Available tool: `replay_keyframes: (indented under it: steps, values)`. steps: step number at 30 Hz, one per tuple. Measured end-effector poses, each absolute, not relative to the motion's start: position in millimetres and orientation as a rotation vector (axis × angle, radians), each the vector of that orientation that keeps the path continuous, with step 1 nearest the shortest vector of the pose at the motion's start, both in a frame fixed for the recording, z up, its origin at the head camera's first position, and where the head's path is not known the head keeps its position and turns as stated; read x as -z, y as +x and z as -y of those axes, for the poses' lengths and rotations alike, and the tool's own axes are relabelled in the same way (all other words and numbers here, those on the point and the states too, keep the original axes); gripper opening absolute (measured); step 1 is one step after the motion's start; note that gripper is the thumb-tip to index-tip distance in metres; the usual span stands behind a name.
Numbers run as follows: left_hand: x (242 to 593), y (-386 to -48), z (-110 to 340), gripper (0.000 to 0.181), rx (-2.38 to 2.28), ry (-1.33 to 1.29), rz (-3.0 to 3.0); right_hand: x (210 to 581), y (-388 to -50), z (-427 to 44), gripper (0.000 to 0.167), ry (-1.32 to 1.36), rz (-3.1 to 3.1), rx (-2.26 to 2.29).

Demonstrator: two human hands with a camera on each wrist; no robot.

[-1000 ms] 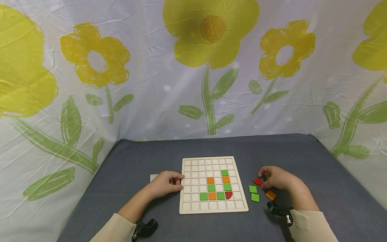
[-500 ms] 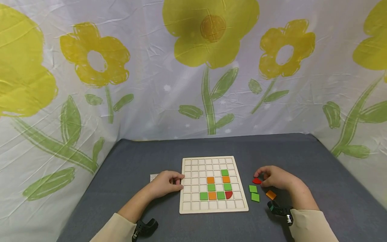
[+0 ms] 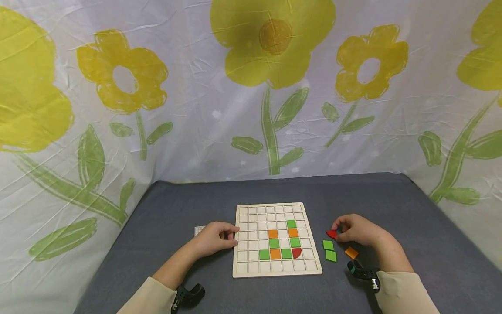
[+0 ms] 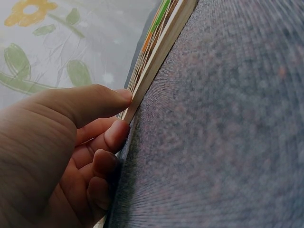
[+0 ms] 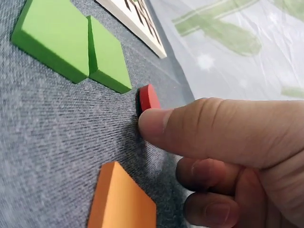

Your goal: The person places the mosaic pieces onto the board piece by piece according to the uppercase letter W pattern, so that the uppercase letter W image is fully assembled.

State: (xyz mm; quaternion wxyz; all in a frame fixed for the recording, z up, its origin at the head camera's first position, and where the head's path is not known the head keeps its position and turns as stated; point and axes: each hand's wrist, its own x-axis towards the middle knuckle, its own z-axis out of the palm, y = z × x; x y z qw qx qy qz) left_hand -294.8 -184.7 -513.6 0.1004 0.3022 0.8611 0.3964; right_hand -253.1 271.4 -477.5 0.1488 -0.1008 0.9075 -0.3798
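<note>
A square wooden grid board (image 3: 251, 270) lies on the dark cloth, with green and orange square tiles and one red rounded tile in its cells. My left hand (image 3: 215, 238) holds the board's left edge with thumb and forefinger, the other fingers curled below, as the left wrist view shows. Right of the board, my right hand (image 3: 358, 230) pinches a red tile with a curved edge (image 5: 148, 97); the thumb covers part of it and hides the forefinger in the right wrist view. Two green square tiles (image 3: 329, 250) lie near that hand, and an orange tile (image 3: 351, 253) beneath its wrist.
A small gridded sheet or card (image 3: 198, 229) pokes out behind the left hand, mostly hidden. The dark tablecloth (image 3: 282, 192) runs back to a flower-printed curtain (image 3: 192, 148) that also rises at both sides.
The red tile has shifted slightly left and turned under my right fingers, which moved a little with it. My left hand and the board stay put.
</note>
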Motion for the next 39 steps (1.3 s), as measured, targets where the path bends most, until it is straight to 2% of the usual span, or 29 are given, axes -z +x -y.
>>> replay_keyframes:
  steps: [10, 25, 39]
  values:
    - [514.3, -295.7, 184.6, 0.031, -1.166, 0.897, -2.553, 453.8, -252.3, -257.4, 0.022, -0.280, -2.710, 1.070]
    - [516.3, -296.4, 185.2, 0.033, -1.168, 0.895, -2.561, 409.6, -234.6, -206.0, 0.025, -0.458, -2.807, 1.076]
    - [516.7, -296.4, 185.4, 0.034, -1.177, 0.902, -2.562, 405.9, -224.0, -165.3, 0.020, -0.554, -2.864, 1.070]
